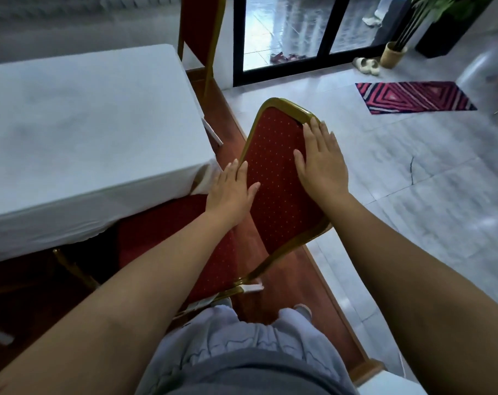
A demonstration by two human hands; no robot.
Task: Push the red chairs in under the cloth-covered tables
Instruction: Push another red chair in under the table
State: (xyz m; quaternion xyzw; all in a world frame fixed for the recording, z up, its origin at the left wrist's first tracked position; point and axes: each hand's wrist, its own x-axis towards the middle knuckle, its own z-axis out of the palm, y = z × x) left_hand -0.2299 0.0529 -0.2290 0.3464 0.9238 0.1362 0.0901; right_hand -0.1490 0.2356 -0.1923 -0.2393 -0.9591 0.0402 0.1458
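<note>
A red chair [276, 178] with a gold frame stands just in front of me, its dotted backrest turned towards me and its seat partly under the white-clothed table [79, 132] on the left. My left hand [232, 191] lies flat on the backrest's left edge, fingers spread. On the upper right of the backrest rests my right hand [320, 163], also flat with the fingers apart. Neither hand curls around the frame. A second red chair [200, 32] stands at the table's far end, upright.
Red carpet [293, 269] with a wooden border runs under the table and chair; grey tiles [413, 195] lie to the right. A striped mat [413, 97], pale slippers [366, 65], a potted plant [394, 54] and a glass door [284, 32] sit at the far right.
</note>
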